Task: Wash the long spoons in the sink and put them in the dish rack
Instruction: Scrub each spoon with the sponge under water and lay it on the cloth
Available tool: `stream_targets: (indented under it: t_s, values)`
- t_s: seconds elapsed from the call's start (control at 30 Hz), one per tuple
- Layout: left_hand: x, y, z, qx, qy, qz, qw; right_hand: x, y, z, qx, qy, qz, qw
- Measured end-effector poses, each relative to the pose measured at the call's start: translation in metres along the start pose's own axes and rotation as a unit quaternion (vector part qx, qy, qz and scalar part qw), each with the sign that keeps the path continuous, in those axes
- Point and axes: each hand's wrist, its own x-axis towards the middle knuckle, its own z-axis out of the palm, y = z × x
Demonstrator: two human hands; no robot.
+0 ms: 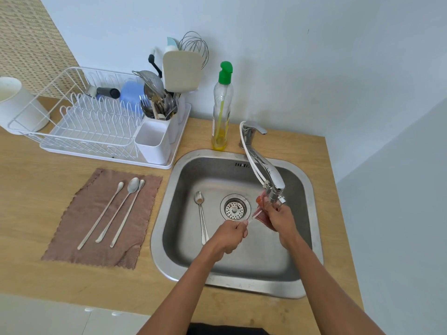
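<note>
Over the steel sink [312,213], my left hand [229,235] grips the handle of a long spoon [251,220]. My right hand [280,218] wraps a pink scrub cloth [262,215] around the spoon's other end, just under the faucet spout [275,184]; the bowl is hidden in the cloth. Another spoon [202,216] lies on the sink floor, left of the drain [235,207]. Three long spoons [113,211] rest side by side on a brown cloth [72,238] on the counter. The white dish rack [96,124] stands at the back left.
A dish soap bottle [222,110] with a green cap stands behind the sink next to the faucet base. The rack's cutlery holder [154,141] has an empty front cup; behind it are utensils, a strainer and a whisk. A white container [17,102] sits at the far left.
</note>
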Motion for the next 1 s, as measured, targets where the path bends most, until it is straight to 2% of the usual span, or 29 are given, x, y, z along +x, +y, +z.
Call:
stream_targets:
  t_s: [0.13, 0.37, 0.67, 0.73, 0.87, 1.0]
  values:
    - [0.0, 0.002, 0.006, -0.013, -0.003, 0.002, 1.0, 0.003, 0.005, 0.01, 0.007, 0.065, -0.016, 0.998]
    - [-0.001, -0.007, 0.001, -0.019, 0.01, 0.0, 1.0, -0.001, 0.006, 0.006, 0.026, -0.009, -0.014, 1.0]
    - [0.0, -0.007, 0.009, -0.009, 0.021, 0.01, 1.0, 0.004, 0.013, 0.013, -0.041, 0.106, -0.03, 0.993]
    - [-0.001, -0.009, 0.008, -0.009, 0.022, 0.009, 1.0, 0.004, 0.015, 0.011, -0.045, 0.086, -0.028, 0.995]
    - [-0.002, -0.015, 0.004, -0.009, 0.023, 0.004, 1.0, 0.006, 0.017, 0.003, -0.059, -0.01, -0.029, 0.998]
    - [-0.002, -0.014, 0.009, 0.001, 0.03, 0.014, 0.999, 0.009, 0.018, 0.005, -0.053, 0.038, -0.035, 0.997]
